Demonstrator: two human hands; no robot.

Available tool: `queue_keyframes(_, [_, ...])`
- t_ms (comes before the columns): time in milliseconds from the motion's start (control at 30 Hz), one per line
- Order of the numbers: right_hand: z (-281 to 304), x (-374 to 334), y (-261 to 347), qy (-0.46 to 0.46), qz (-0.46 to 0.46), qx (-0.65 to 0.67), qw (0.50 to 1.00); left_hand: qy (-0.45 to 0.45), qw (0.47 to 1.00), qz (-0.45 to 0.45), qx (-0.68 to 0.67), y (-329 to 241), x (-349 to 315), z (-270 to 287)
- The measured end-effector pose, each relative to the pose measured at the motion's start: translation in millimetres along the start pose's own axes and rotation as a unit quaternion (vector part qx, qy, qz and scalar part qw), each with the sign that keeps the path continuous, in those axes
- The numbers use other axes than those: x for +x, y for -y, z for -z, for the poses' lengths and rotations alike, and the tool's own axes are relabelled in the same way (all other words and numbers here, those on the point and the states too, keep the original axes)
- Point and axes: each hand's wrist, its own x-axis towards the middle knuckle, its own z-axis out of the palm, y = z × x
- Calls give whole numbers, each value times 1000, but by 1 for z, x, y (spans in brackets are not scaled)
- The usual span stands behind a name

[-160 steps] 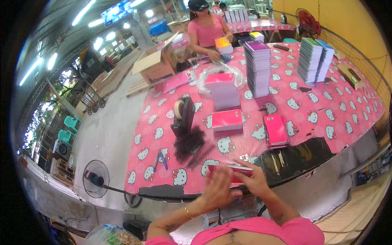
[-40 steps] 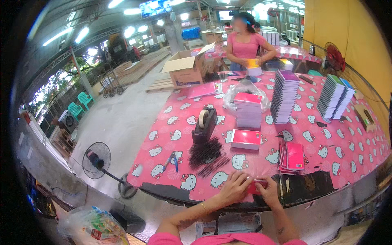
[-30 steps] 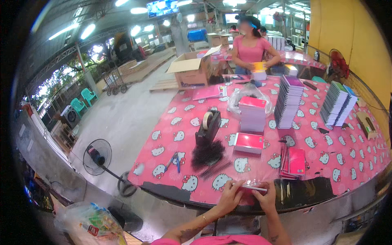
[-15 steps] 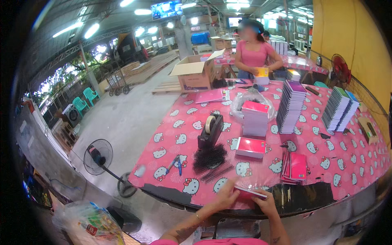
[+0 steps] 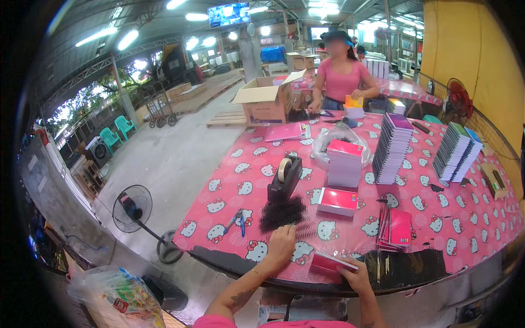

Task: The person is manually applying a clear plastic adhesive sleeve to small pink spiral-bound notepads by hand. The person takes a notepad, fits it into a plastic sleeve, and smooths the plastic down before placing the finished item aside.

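Observation:
My left hand (image 5: 281,244) reaches over the table to the pile of black spiral binding coils (image 5: 281,213). Its fingers are pinched at the end of a loose coil (image 5: 306,230) along the pile's near side. My right hand (image 5: 358,277) grips a small red notebook (image 5: 326,261) by its right end, tilted just above the table's front edge. Beyond it lies a short stack of red notebooks (image 5: 337,201). Several red notebooks with coils (image 5: 399,228) lie in a loose pile on the right.
On the pink patterned table (image 5: 219,188) are blue-handled pliers (image 5: 240,221), a black tape dispenser (image 5: 285,180), and tall stacks of red notebooks (image 5: 344,168), purple notebooks (image 5: 392,150) and green notebooks (image 5: 451,153). Across it a person in pink (image 5: 344,76) handles a yellow-covered stack. A fan (image 5: 131,208) stands left.
My left hand has left the red notebook and moved forward to the coils. My right hand still holds the notebook. The person opposite has moved one hand left toward the table's far edge.

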Motion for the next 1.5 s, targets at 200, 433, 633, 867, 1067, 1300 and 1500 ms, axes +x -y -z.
queue_keyframes(200, [8, 1, -17, -5, -3, 12, 1000, 5, 987, 72, -142, -36, 1, 39])
queue_keyframes(433, [0, 4, -8, 4, -12, 13, 1000, 100, 842, 157, -506, -90, -46, 42])
queue_keyframes(633, [-1, 5, -9, 17, 10, -3, 1000, 65, 854, 113, -504, -96, -46, 42])
queue_keyframes(867, [4, 3, -10, 32, -14, 3, 999, 45, 966, 45, -252, -83, -18, 79])
queue_keyframes(1067, [1, 1, -6, 40, -9, -8, 999, 21, 949, 56, -310, -76, -37, 61])
queue_keyframes(1300, [-2, 1, 7, 31, -17, 4, 999, -26, 960, 47, -274, -70, -37, 59])
queue_keyframes(1500, [-4, 2, 8, 24, -32, 16, 999, -23, 961, 59, -268, -70, -37, 59])
